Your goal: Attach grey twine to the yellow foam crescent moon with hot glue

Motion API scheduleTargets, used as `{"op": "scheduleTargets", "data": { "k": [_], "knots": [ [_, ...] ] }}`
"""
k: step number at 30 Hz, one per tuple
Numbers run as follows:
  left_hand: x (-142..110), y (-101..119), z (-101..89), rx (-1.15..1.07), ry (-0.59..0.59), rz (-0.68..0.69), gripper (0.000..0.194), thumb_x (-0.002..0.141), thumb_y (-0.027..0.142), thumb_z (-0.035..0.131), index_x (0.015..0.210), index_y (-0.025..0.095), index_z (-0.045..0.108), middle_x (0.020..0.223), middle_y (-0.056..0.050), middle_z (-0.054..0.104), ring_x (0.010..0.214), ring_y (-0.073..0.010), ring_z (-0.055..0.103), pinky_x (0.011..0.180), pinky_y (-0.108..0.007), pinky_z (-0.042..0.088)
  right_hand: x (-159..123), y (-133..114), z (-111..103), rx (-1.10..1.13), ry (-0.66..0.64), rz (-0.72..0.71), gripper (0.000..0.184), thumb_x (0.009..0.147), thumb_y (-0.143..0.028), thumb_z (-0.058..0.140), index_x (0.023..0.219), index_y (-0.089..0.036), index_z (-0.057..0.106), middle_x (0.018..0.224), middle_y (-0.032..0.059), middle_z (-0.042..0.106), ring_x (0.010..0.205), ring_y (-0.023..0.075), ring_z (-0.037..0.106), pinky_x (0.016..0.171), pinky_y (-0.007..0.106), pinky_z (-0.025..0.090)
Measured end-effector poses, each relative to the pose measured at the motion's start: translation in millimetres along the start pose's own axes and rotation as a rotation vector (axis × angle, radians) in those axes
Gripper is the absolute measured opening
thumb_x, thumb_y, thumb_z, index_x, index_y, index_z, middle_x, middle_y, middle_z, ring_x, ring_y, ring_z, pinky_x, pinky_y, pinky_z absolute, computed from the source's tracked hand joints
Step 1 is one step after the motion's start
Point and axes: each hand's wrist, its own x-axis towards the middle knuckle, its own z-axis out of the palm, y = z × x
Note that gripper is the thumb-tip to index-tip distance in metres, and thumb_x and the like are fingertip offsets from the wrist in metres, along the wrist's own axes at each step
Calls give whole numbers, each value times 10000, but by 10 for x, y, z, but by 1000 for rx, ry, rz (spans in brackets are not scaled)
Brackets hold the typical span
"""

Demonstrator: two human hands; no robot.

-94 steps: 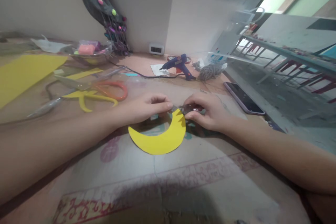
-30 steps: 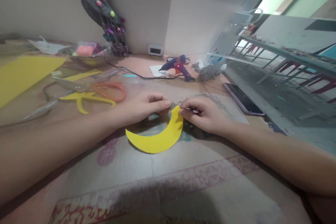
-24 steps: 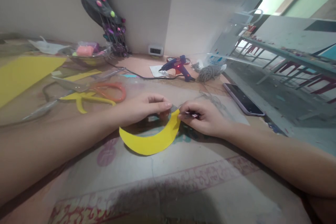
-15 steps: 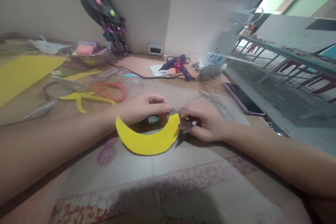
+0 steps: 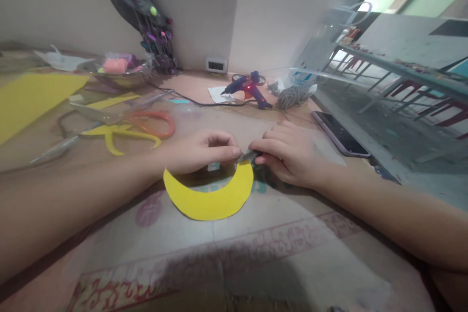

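Tabletop (image 5: 314, 248); crosswise crescent (image 5: 210, 205), tips forward

Small digital display (image 5: 216, 65) by the wall shows dark digits, too blurred to read. Blue lettering on the plastic bag (image 5: 302, 77) at the back looks like "CLAS…", rest illegible. Round pink mark (image 5: 148, 211) on the counter covering (image 5: 190, 239) has a character-like sign, also not readable.

Right hand (image 5: 287, 156) has uncurled; yellow crescent (image 5: 209, 204) shifted left.
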Motion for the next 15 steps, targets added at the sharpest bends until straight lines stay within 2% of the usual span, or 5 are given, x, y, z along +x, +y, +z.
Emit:
{"op": "scheduleTargets", "data": {
  "k": [15],
  "knots": [
    [-9, 1, 7, -22, 15, -18, 286, 861, 428, 564, 763, 160, 594, 679, 34, 557, 593, -83, 467, 530, -201, 343, 0, -3, -2, -40, -58, -11, 280, 962, -339, 433, 952, -150, 639, 687, 20, 587, 645, 153, 486, 640, 311, 259]
  ]
}}
